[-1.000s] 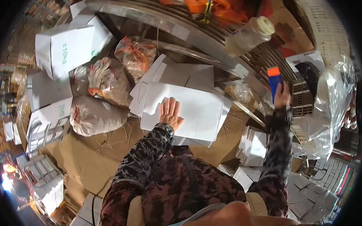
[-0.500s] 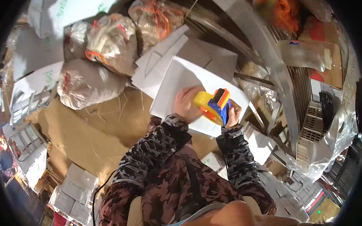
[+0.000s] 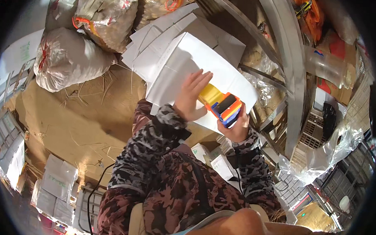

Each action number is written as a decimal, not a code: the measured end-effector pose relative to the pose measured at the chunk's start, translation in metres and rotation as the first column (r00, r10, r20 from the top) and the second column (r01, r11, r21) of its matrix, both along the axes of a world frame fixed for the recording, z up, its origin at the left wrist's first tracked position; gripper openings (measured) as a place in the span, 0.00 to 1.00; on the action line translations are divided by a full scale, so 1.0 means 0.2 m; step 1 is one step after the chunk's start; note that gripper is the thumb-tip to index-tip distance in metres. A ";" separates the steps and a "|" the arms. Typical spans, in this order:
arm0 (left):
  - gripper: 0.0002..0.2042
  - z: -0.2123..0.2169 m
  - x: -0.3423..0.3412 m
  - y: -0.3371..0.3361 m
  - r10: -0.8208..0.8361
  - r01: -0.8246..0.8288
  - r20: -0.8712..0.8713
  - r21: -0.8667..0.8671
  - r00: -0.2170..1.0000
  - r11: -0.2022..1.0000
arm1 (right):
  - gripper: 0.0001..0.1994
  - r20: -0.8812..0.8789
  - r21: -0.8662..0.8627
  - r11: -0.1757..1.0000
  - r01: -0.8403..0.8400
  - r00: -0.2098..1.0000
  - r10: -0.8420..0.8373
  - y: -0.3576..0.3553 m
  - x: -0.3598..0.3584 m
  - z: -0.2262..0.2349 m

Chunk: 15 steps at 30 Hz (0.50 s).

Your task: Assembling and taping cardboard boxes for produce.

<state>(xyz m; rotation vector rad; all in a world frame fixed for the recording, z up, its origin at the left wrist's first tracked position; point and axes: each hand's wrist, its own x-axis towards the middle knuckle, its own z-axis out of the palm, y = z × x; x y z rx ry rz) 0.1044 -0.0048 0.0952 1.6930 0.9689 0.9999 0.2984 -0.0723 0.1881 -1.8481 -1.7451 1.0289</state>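
Observation:
A white cardboard box (image 3: pixel 232 80) lies in front of my knees. Over its near side, my right hand (image 3: pixel 239 126) grips a tape dispenser (image 3: pixel 227 105) with an orange and blue frame, a dark roller and a roll of yellow tape. My left hand (image 3: pixel 192 94) rests against the box just left of the yellow roll. Its fingers are stretched out, and nothing is held in it. Whether the tape is stuck to the box cannot be made out, since the dispenser covers that spot.
Flattened white cardboard (image 3: pixel 160 31) lies behind the box. Filled sacks (image 3: pixel 70 59) stand at the far left on the brown ground. A curved metal beam (image 3: pixel 292 72) runs down the right side, near clear plastic wrap (image 3: pixel 305 167) and a plastic crate (image 3: pixel 312 131).
The dispenser has turned in my right hand, its roller now facing more toward me. My left fingers have straightened beside the roll. The whole view has shifted.

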 end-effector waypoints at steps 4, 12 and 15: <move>0.28 0.09 -0.09 -0.05 0.064 0.288 0.764 -0.317 0.642 0.904 | 0.37 -0.032 -0.006 1.000 -0.020 0.999 0.020 0.04 -0.03 0.01; 0.13 0.27 -0.13 0.02 0.077 0.064 0.330 -0.394 0.941 0.917 | 0.37 0.121 -0.032 0.995 -0.095 0.988 0.098 0.10 -0.12 0.06; 0.11 0.21 -0.13 0.02 0.131 0.093 0.404 -0.490 0.905 0.867 | 0.37 0.138 -0.073 0.992 -0.106 0.984 0.115 0.13 -0.14 0.06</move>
